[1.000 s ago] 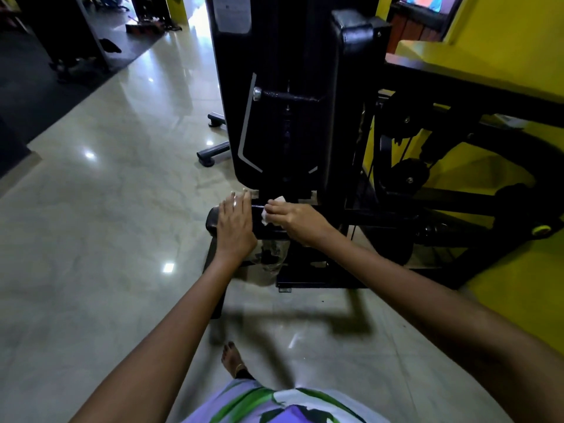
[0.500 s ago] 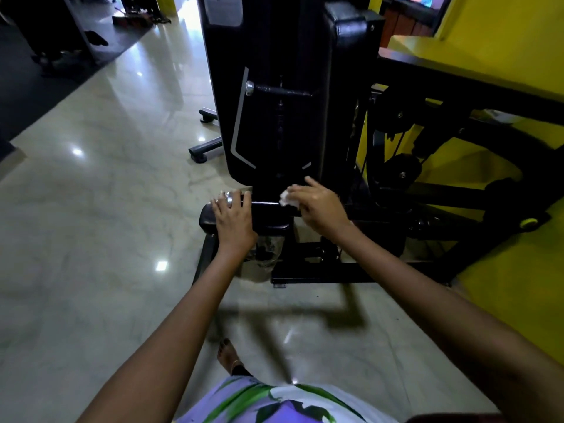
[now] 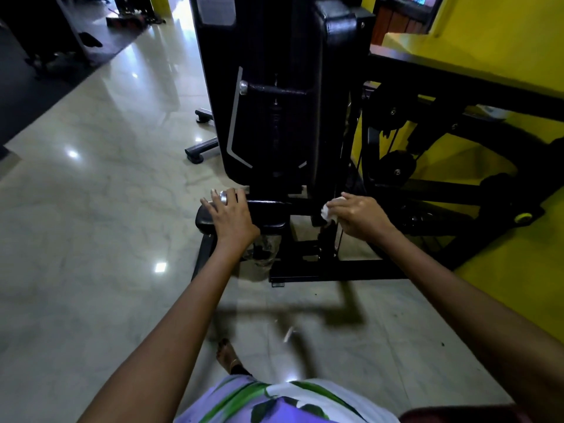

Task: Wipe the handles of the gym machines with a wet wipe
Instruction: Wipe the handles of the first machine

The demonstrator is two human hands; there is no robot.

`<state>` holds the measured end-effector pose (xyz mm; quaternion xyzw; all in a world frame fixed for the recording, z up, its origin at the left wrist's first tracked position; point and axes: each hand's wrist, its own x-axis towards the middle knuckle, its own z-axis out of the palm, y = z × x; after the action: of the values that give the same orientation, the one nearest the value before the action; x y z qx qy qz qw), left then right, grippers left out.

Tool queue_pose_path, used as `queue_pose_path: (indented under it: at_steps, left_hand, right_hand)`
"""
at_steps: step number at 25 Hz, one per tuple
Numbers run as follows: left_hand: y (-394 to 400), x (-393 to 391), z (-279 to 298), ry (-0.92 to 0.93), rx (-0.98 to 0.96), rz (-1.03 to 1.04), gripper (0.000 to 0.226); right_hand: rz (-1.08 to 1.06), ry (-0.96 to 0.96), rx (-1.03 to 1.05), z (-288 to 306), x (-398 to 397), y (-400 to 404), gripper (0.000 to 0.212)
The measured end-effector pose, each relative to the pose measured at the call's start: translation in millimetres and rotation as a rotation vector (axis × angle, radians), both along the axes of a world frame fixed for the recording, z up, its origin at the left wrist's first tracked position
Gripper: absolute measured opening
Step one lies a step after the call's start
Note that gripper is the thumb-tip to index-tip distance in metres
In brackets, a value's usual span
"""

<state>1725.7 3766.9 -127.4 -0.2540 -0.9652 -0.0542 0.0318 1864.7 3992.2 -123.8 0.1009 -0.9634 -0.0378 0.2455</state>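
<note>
L hand lay flat on the black padded roller handle low on the black steel gym machine; fingers straight, slightly spread, tips reaching the chrome end cap at the far side. No curl round the pad, just resting on top.

R hand was off to the right of the pad, near the machine's black upright frame post. Fingers bunched and curled, pinching a small crumpled white wet wipe, which poked out at the thumb side (whether wipe touched the metal: can't tell). The two hands were well apart, a bare stretch of bar between them.

Machine stood on a glossy pale marble-look floor, ceiling lights reflected in it. Yellow wall to the right, w/ black cable pulleys in front of it. One bare foot visible below, plus a purple-green-white leaf-print garment at bottom edge.
</note>
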Motion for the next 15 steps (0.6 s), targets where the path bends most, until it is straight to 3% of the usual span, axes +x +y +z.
queue_pose_path:
  at_steps: [3, 6, 15]
  left_hand:
    - [5, 3, 1, 0.059, -0.085, -0.028, 0.077]
    - [-4, 0, -6, 0.137, -0.056, -0.098, 0.067]
    - [-8, -3, -10, 0.158, 0.034, -0.124, 0.062]
  right_hand:
    - [0.064, 0.134, -0.003, 1, -27, -35, 0.02]
    - [0.173, 0.062, -0.005, -12, -51, -63, 0.023]
    - [0.015, -0.002, 0.065, -22, 22, 28, 0.034]
